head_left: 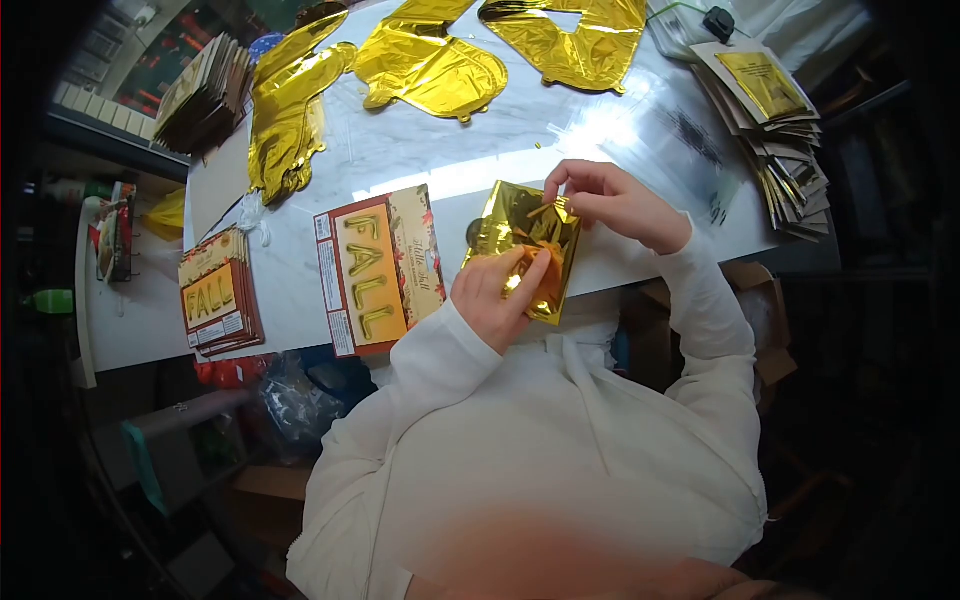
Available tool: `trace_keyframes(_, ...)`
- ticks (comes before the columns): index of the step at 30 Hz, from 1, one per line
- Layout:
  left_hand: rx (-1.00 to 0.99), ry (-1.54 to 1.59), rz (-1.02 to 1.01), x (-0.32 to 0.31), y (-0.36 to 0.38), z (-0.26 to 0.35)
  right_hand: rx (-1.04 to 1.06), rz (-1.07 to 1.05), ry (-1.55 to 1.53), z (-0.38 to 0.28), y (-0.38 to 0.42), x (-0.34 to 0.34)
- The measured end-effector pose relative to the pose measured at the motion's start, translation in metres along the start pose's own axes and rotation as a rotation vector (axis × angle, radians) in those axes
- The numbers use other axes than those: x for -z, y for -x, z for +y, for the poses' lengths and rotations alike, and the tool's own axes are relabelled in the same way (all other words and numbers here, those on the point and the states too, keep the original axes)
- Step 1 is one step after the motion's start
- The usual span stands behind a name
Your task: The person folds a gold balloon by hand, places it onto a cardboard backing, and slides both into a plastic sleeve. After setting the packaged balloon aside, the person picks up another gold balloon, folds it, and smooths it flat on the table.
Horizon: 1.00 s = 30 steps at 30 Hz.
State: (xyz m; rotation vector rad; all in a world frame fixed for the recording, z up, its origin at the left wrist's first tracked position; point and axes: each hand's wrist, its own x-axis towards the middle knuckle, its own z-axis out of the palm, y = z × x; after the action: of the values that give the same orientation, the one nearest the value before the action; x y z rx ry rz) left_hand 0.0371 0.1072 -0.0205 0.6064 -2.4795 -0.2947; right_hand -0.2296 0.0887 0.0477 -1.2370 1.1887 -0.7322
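Note:
A folded gold foil balloon [505, 205] lies in front of me at the table's near edge, its shiny surface creased. My left hand [498, 298] grips its lower part, the thumb and forefinger close together over the foil. At the upper right corner, my right hand [625, 208] is closed in a pinch on a thin yellowish strip [540, 211] that overlaps the balloon. To the left of the balloon lies a printed FALL package card [366, 270], with a dark round object [473, 232] between the two.
Large gold foil letter balloons [430, 75] spread along the far side of the white table [410, 155]. More FALL cards [215, 300] are stacked at the left edge. A brown card stack [205, 90] stands far left, and another pile [775, 130] far right.

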Motion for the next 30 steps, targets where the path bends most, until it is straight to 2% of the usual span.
trace_keyframes(2, 0.017, 0.108, -0.020, 0.013, -0.005, 0.001, -0.010, -0.009, -0.009, -0.014, 0.015, -0.004)
trace_keyframes(4, -0.017, 0.260, 0.170, 0.019, -0.007, -0.004, -0.011, -0.036, -0.114, -0.020, 0.024, -0.004)
trace_keyframes(6, -0.012, 0.256, 0.164, 0.031, -0.010, -0.001, -0.019, -0.057, -0.103, -0.021, 0.027, 0.001)
trace_keyframes(8, 0.327, 0.667, 0.236, 0.047, -0.007, 0.003, 0.124, -0.068, -0.046, -0.022, 0.031, 0.004)
trace_keyframes(9, 0.553, 0.856, 0.357, 0.044, -0.004, 0.009, 0.126, -0.072, -0.042, -0.021, 0.029, 0.000)
trace_keyframes(10, 0.627, 0.898, 0.354, 0.049, -0.002, 0.007, 0.312, 0.059, 0.091, -0.016, 0.025, -0.007)
trace_keyframes(11, 0.702, 1.113, 0.430, 0.047, -0.004, 0.004, 0.497, 0.190, 0.222, -0.011, 0.020, -0.016)
trace_keyframes(12, 0.774, 1.329, 0.509, 0.043, -0.006, -0.001, 0.507, 0.203, 0.196, -0.005, 0.014, -0.026)
trace_keyframes(13, 0.776, 1.325, 0.519, 0.044, -0.003, -0.012, 0.410, 0.151, -0.020, -0.009, 0.012, -0.041)
trace_keyframes(15, 0.969, 1.623, 0.237, 0.052, 0.007, -0.038, 0.286, 0.074, -0.432, -0.009, 0.007, -0.069)
trace_keyframes(16, 0.971, 1.622, 0.252, 0.054, 0.003, -0.035, 0.284, 0.062, -0.429, -0.006, 0.006, -0.077)
trace_keyframes(18, 0.981, 1.819, 0.452, 0.060, -0.011, -0.023, 0.142, 0.192, -0.493, 0.001, 0.002, -0.086)
trace_keyframes(20, 1.007, 1.789, 0.459, 0.043, 0.004, -0.035, 0.145, 0.190, -0.477, 0.019, -0.002, -0.089)
trace_keyframes(22, 0.905, 1.639, 0.531, 0.035, 0.005, -0.034, 0.184, 0.285, -0.623, 0.025, -0.005, -0.100)
trace_keyframes(24, 0.917, 1.582, 0.536, 0.036, 0.005, -0.030, 0.184, 0.307, -0.580, 0.014, -0.001, -0.110)
trace_keyframes(25, 0.864, 1.520, 0.547, 0.036, 0.004, -0.028, 0.185, 0.331, -0.538, 0.009, 0.000, -0.113)
trace_keyframes(28, 0.780, 1.468, 0.560, 0.037, 0.010, -0.026, 0.175, 0.193, -0.466, 0.019, 0.003, -0.102)
trace_keyframes(30, 0.748, 1.479, 0.555, 0.038, 0.014, -0.025, 0.167, 0.198, -0.488, 0.020, 0.000, -0.105)
